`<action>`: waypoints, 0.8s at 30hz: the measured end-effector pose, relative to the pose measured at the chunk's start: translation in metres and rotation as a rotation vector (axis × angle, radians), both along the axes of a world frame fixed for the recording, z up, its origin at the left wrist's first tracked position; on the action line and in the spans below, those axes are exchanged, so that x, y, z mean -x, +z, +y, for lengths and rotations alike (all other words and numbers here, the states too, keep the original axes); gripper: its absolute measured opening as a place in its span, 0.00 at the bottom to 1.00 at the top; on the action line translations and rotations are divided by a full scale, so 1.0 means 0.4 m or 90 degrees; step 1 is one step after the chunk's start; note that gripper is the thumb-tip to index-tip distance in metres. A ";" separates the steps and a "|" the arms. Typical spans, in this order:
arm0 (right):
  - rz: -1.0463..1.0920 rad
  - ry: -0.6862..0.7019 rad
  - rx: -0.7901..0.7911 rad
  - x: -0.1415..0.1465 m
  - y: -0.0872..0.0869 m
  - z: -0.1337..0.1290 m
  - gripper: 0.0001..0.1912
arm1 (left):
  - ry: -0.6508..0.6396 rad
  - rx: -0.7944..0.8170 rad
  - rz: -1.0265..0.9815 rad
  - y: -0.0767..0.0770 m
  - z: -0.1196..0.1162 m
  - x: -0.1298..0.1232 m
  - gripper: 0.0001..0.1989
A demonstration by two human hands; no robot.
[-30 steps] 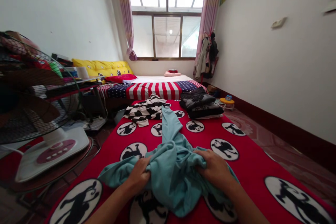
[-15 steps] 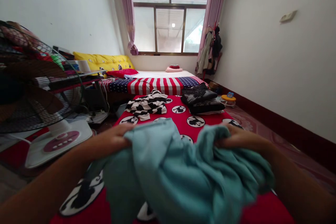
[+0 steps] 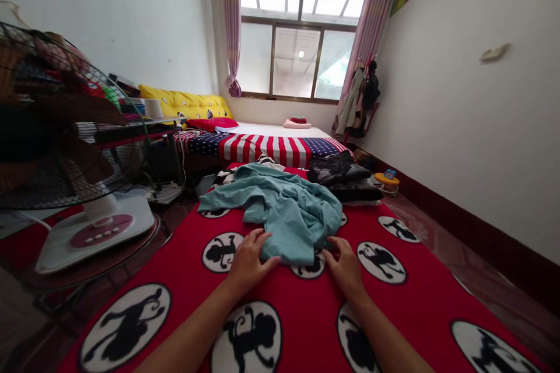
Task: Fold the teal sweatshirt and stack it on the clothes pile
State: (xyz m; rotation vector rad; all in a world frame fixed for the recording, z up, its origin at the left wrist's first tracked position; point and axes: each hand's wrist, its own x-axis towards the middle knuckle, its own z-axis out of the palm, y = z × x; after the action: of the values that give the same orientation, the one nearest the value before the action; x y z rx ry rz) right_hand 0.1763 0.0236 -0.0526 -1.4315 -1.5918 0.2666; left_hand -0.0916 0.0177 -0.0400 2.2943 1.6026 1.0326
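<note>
A teal garment (image 3: 284,201) lies loosely spread on the red bedspread (image 3: 175,285) with round monkey prints, its near edge between my hands. My left hand (image 3: 251,259) rests at the garment's near left corner, thumb and fingers apart. At the near right side, my right hand (image 3: 343,262) touches or almost touches the cloth, its fingers also apart. Behind the teal garment, a black-and-white checked cloth (image 3: 221,178) is partly covered. Dark folded clothes (image 3: 341,172) form a stack just beyond it on the right.
On the left, a fan (image 3: 100,221) stands on a round stool beside a cluttered desk. A second bed with a striped, starred cover (image 3: 262,148) is under the window. Coats (image 3: 356,96) hang in the right corner, near an orange stool (image 3: 387,179).
The teal garment, held up in both hands before, now lies farther forward on the bedspread, over part of the checked cloth. Both hands have let go and opened.
</note>
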 end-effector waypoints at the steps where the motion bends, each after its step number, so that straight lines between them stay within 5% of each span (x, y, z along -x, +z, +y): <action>1: -0.018 -0.006 0.004 0.012 -0.002 -0.004 0.16 | -0.021 0.012 0.021 -0.001 -0.008 -0.017 0.33; 4: -0.085 -0.017 0.006 0.035 0.013 -0.005 0.20 | -0.072 0.035 0.099 0.022 -0.001 -0.060 0.39; 9: -0.107 -0.008 0.013 0.029 0.019 -0.005 0.22 | -0.056 0.107 0.059 0.054 0.049 -0.094 0.10; 12: -0.067 -0.032 -0.010 0.021 0.015 -0.008 0.22 | -0.070 0.127 -0.002 0.077 0.049 -0.100 0.12; 15: -0.102 -0.067 -0.106 0.028 0.015 -0.012 0.30 | -0.200 0.239 -0.220 0.122 -0.003 -0.118 0.19; 18: -0.224 -0.026 -0.183 0.039 0.014 -0.009 0.35 | -0.376 0.467 -0.491 0.185 -0.100 -0.146 0.25; 21: -0.258 -0.062 -0.180 0.029 0.005 0.001 0.32 | -0.517 0.666 -0.509 0.257 -0.201 -0.157 0.27; 24: -0.195 -0.126 -0.113 -0.006 -0.006 0.010 0.27 | -0.615 0.746 -0.446 0.319 -0.261 -0.118 0.28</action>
State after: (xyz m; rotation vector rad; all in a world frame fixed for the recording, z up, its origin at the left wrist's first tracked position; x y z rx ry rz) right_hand 0.1786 0.0276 -0.0548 -1.5290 -1.6514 -0.2148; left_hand -0.0446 -0.0867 0.0875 1.2934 0.4025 0.3416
